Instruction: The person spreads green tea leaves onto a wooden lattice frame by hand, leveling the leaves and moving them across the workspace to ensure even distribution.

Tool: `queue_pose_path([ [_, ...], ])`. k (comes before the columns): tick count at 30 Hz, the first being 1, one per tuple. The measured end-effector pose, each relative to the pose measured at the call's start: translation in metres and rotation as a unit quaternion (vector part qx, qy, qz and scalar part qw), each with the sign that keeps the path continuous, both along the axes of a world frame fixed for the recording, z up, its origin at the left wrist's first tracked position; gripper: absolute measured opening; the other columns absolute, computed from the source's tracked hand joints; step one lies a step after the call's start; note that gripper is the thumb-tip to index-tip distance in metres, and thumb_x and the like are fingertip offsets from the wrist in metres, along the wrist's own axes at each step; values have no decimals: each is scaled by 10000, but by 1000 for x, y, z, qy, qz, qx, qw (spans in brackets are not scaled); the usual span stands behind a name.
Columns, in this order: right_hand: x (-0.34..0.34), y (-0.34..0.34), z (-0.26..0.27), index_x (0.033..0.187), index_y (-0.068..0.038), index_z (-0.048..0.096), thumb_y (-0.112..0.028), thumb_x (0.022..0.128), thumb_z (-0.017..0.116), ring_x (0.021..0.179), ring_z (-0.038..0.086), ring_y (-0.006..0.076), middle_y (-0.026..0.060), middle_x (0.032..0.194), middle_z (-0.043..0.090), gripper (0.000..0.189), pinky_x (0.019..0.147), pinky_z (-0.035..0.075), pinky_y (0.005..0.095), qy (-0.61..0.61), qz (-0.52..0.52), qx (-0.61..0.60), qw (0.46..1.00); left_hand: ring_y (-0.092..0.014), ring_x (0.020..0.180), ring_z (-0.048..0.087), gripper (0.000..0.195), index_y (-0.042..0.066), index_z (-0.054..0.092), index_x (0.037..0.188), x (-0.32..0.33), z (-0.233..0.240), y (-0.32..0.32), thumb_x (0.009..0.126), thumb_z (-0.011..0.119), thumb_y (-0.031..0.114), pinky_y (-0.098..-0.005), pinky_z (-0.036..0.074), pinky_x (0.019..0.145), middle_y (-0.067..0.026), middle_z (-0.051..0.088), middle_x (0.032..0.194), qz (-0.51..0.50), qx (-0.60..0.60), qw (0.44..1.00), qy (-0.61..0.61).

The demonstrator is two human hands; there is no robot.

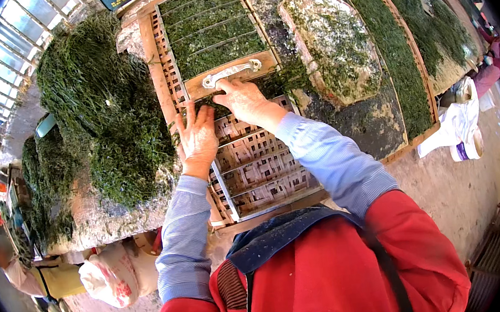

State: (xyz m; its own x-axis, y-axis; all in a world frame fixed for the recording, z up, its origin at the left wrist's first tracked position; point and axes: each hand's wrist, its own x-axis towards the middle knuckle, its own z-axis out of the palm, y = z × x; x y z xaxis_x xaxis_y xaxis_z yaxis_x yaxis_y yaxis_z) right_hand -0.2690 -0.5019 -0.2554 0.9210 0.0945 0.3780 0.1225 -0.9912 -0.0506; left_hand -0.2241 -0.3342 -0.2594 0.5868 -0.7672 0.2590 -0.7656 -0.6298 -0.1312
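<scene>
A divided frame (218, 31) lies on a woven slatted tray (162, 69), its far sections filled with shredded, stringy green plant matter. Across its middle runs a wooden bar (199, 89) with a metal pull handle (232, 72). My right hand (247, 103) is at this bar, fingertips just below the handle, thumb spread; I see no grasp. To its left, my left hand (197, 138) rests flat with fingers apart at the frame's left side, over some green strands. The near sections (269, 167) show bare woven slats.
Large green heaps (112, 106) crowd the left of the table. An octagonal board (334, 46) with whitish green scraps lies right, before another filled tray (389, 50). White sacks (109, 276) stand below left, and a white bucket (468, 149) at right. A person (2, 255) is far left.
</scene>
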Motion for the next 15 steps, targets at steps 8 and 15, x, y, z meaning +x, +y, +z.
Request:
queue_pose_path([
  [8, -28, -40, -4, 874, -15, 627, -42, 782, 555, 716, 597, 195, 106, 760, 571, 120, 604, 540, 328, 46, -251, 102, 962, -304, 1313, 318, 379, 113, 626, 1090, 22, -9, 17, 733, 527, 32, -571, 198, 1044, -12, 527, 1225, -6, -48, 998, 40],
  [15, -48, -35, -36, 811, -23, 621, -92, 668, 624, 845, 523, 259, 106, 824, 526, 159, 816, 449, 448, 7, -125, 32, 992, -295, 1222, 416, 423, 8, 534, 1151, 2, 3, -15, 732, 528, 67, -474, 210, 1071, -119, 527, 1226, -183, -98, 978, -1],
])
